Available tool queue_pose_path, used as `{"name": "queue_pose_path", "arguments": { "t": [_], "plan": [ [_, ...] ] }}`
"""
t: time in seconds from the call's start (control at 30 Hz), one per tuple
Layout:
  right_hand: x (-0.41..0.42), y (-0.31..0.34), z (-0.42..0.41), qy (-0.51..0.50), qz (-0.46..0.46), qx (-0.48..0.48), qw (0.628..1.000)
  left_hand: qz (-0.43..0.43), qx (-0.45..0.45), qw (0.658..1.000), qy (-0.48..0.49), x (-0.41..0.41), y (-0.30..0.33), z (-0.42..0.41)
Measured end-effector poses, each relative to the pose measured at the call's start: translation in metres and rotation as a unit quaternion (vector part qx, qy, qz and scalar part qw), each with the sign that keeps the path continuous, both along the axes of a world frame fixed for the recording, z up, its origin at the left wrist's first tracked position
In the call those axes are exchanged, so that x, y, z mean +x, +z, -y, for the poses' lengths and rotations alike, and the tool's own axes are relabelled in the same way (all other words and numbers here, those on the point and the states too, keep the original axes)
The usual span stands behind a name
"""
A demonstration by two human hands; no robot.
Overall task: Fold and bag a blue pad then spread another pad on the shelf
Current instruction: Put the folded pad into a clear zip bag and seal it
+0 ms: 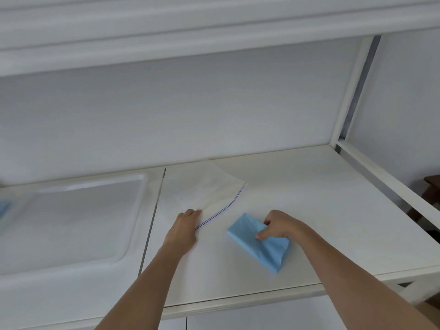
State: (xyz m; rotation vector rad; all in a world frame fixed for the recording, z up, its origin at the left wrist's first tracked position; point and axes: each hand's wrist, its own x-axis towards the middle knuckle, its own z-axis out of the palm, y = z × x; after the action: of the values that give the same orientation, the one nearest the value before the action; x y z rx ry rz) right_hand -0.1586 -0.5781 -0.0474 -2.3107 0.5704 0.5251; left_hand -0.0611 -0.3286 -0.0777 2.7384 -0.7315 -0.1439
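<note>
1. Head view: a folded blue pad point(258, 244) lies on the white shelf point(309, 210), at its front right.
2. The right hand point(278, 225) is clamped on the pad's upper edge, thumb on top.
3. The left hand point(184, 228) pinches the near corner of a clear zip bag point(204, 189), which lies flat just left of the pad.
4. A clear tray point(71, 222) sits further left.
5. No readable writing shows anywhere.

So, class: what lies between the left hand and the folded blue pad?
Head view: only bare white shelf lies between the left hand and the folded blue pad.
</note>
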Motion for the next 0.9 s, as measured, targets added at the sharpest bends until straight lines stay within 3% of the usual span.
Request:
{"name": "queue_pose_path", "arguments": {
  "t": [0.17,0.3,0.47,0.9],
  "plan": [
    [-0.006,0.009,-0.004,0.003,0.010,0.049,0.999,-0.007,-0.039,0.999,0.017,-0.012,0.004,-0.005],
    [-0.013,0.019,-0.006,-0.006,0.029,0.129,0.991,0.035,-0.035,0.999,0.006,-0.022,0.006,-0.005],
    [-0.017,0.021,-0.004,-0.006,0.036,0.146,0.989,0.060,-0.015,0.998,-0.010,-0.030,0.019,0.002],
    [-0.027,0.019,-0.001,-0.155,0.100,0.298,0.937,0.041,-0.020,0.998,-0.045,-0.041,0.029,0.010]
  ]
}}
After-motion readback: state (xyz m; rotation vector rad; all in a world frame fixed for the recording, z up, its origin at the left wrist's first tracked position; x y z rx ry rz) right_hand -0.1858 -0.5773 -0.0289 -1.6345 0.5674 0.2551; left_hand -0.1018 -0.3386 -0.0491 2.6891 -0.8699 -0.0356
